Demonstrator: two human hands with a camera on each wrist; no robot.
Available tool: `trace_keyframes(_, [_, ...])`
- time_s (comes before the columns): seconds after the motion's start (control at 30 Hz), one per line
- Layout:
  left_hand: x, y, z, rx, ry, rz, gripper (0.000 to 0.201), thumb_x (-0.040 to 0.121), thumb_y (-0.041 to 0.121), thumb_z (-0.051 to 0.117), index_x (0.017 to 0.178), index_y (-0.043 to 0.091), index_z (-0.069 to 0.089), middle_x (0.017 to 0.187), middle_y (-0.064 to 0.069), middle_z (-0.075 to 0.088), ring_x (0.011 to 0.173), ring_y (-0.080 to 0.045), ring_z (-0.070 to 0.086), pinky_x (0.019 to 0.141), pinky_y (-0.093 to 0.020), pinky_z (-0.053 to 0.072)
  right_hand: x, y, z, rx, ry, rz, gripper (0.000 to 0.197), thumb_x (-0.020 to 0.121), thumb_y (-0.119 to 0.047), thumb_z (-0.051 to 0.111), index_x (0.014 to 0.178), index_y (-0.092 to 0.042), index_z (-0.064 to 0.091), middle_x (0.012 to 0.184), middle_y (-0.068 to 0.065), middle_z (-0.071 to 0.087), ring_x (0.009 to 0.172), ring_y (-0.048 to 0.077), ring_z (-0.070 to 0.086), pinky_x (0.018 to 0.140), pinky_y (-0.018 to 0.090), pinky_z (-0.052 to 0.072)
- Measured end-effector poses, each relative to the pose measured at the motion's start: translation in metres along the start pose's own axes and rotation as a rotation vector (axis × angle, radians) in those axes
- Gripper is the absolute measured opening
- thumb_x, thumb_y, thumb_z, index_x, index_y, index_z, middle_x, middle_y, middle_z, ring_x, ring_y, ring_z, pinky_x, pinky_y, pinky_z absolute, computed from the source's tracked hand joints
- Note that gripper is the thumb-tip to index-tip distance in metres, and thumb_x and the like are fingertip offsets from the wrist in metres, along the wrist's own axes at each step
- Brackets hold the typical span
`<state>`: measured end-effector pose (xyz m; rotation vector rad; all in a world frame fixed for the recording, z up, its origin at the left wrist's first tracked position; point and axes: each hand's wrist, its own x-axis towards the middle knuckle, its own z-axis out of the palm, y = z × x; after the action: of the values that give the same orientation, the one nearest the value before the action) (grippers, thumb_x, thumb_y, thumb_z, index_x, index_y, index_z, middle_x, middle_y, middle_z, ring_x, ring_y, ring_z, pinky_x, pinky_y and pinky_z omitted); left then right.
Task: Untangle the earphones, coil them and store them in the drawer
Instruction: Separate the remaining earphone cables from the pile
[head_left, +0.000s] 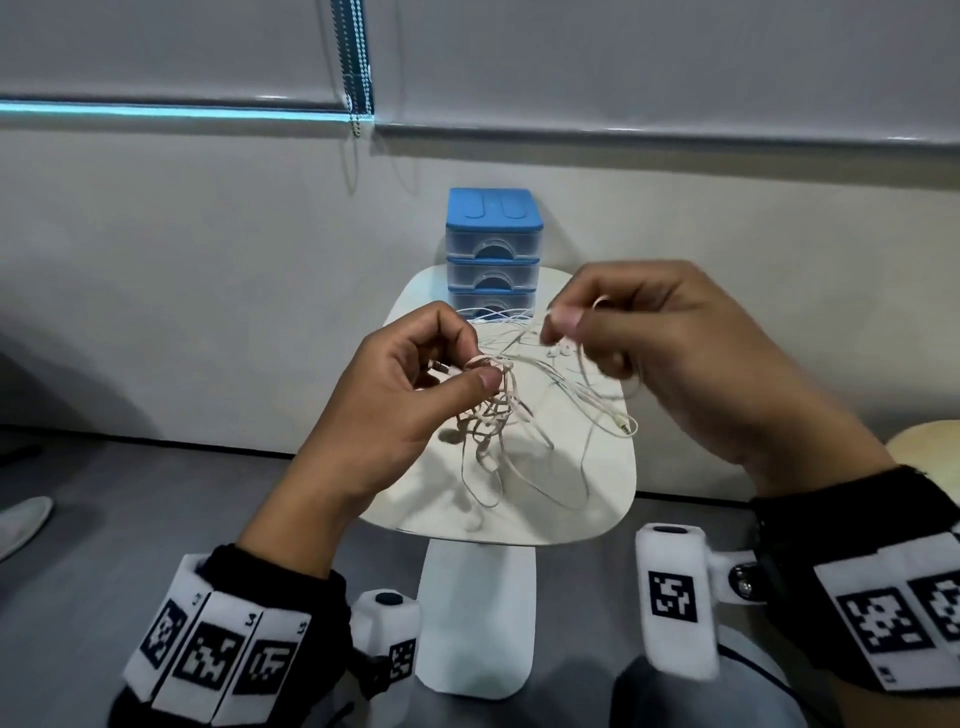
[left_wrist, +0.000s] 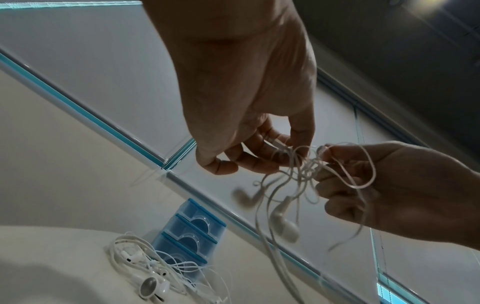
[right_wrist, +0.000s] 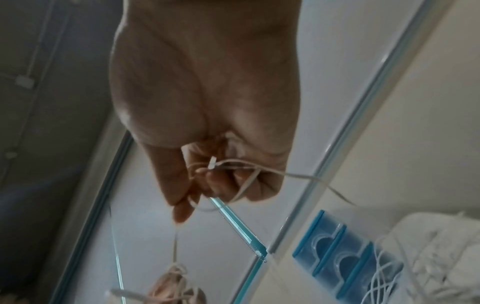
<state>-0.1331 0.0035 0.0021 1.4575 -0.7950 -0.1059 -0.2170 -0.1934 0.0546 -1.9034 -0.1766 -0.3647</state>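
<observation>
Left hand (head_left: 400, 384) pinches the knotted core of the tangled earphones (head_left: 498, 410) between thumb and forefinger; right hand (head_left: 670, 353) pinches a cable strand just beside it, both held above the small white table (head_left: 597, 499). Cable loops hang down to the tabletop. Left wrist view alone shows two earbuds (left_wrist: 281, 224) dangling under the knot and a second earphone set (left_wrist: 145, 265) lying on the table before the drawer unit (head_left: 491, 249). Blue-topped, three clear drawers, all closed, far edge. Wristband (head_left: 218, 654) markers carry small digits, not legible.
</observation>
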Motion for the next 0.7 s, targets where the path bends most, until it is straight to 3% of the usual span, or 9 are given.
trace_keyframes(0.1, [-0.002, 0.001, 0.0, -0.011, -0.026, 0.001, 0.019, 0.081, 0.007, 0.073, 0.08, 0.009, 0.054, 0.077, -0.005, 0.059, 0.076, -0.019, 0.057, 0.07, -0.037, 0.048, 0.006, 0.0, -0.003, 0.254, 0.221, -0.007, 0.012, 0.082, -0.014, 0.059, 0.07, -0.012, 0.062, 0.074, 0.004, 0.063, 0.07, 0.016, 0.05, 0.061, 0.027, 0.035])
trace_keyframes(0.27, [-0.004, 0.0, 0.001, -0.05, -0.029, -0.005, 0.019, 0.081, 0.008, 0.074, 0.08, 0.008, 0.055, 0.079, -0.01, 0.057, 0.078, -0.021, 0.059, 0.076, -0.036, 0.051, 0.004, -0.001, -0.006, 0.691, 0.351, 0.122, 0.033, 0.095, -0.014, 0.039, 0.063, -0.017, 0.048, 0.083, 0.012, 0.071, 0.083, 0.026, 0.067, 0.076, 0.034, 0.046])
trace_keyframes(0.33, [-0.003, 0.0, 0.001, -0.049, -0.023, -0.004, 0.018, 0.082, 0.009, 0.074, 0.08, 0.008, 0.056, 0.079, -0.01, 0.057, 0.078, -0.022, 0.059, 0.076, -0.039, 0.051, 0.003, -0.001, -0.004, 0.788, 0.34, 0.145, 0.031, 0.097, -0.017, 0.037, 0.067, -0.018, 0.044, 0.073, 0.011, 0.065, 0.076, 0.026, 0.066, 0.074, 0.033, 0.048])
trace_keyframes(0.37, [-0.003, 0.0, 0.001, -0.048, -0.024, -0.003, 0.017, 0.082, 0.009, 0.074, 0.081, 0.008, 0.057, 0.078, -0.01, 0.057, 0.077, -0.022, 0.059, 0.076, -0.039, 0.051, 0.003, 0.0, -0.002, 0.799, 0.338, 0.157, 0.029, 0.097, -0.017, 0.037, 0.069, -0.018, 0.043, 0.064, 0.008, 0.054, 0.065, 0.024, 0.06, 0.068, 0.032, 0.046])
trace_keyframes(0.43, [-0.003, 0.0, 0.002, -0.041, -0.033, 0.001, 0.016, 0.082, 0.009, 0.073, 0.082, 0.006, 0.057, 0.077, -0.009, 0.058, 0.076, -0.021, 0.06, 0.075, -0.036, 0.051, 0.004, 0.004, 0.003, 0.702, 0.323, 0.171, 0.025, 0.096, -0.012, 0.043, 0.072, -0.018, 0.042, 0.058, 0.003, 0.03, 0.05, 0.018, 0.035, 0.056, 0.029, 0.031])
trace_keyframes(0.47, [-0.003, 0.001, 0.002, -0.037, -0.041, 0.003, 0.016, 0.082, 0.008, 0.073, 0.083, 0.005, 0.057, 0.077, -0.008, 0.059, 0.075, -0.02, 0.06, 0.075, -0.035, 0.051, 0.005, 0.006, 0.006, 0.568, 0.297, 0.16, 0.023, 0.096, -0.008, 0.048, 0.075, -0.017, 0.045, 0.058, 0.0, 0.027, 0.048, 0.015, 0.028, 0.054, 0.028, 0.026])
trace_keyframes(0.57, [-0.003, 0.003, 0.002, -0.044, -0.049, 0.007, 0.015, 0.082, 0.008, 0.072, 0.083, 0.006, 0.057, 0.076, -0.009, 0.06, 0.073, -0.019, 0.06, 0.072, -0.029, 0.051, 0.002, 0.008, 0.015, 0.054, 0.091, 0.09, 0.008, 0.094, -0.005, 0.064, 0.092, -0.011, 0.059, 0.06, 0.002, 0.036, 0.053, 0.018, 0.032, 0.054, 0.032, 0.029])
trace_keyframes(0.63, [-0.003, 0.003, 0.001, -0.066, -0.035, 0.008, 0.014, 0.082, 0.008, 0.072, 0.084, 0.007, 0.058, 0.076, -0.011, 0.059, 0.07, -0.017, 0.059, 0.07, -0.025, 0.051, -0.001, 0.007, 0.018, -0.113, -0.064, 0.071, 0.002, 0.093, -0.008, 0.069, 0.094, -0.01, 0.069, 0.064, 0.007, 0.035, 0.061, 0.022, 0.032, 0.059, 0.032, 0.028])
trace_keyframes(0.7, [-0.004, 0.002, 0.0, -0.086, -0.03, 0.005, 0.012, 0.083, 0.008, 0.07, 0.084, 0.008, 0.058, 0.076, -0.012, 0.058, 0.068, -0.014, 0.057, 0.067, -0.02, 0.048, -0.004, 0.007, 0.017, -0.175, -0.131, 0.055, 0.007, 0.093, -0.011, 0.07, 0.087, -0.009, 0.073, 0.059, 0.004, 0.033, 0.055, 0.015, 0.03, 0.054, 0.025, 0.028])
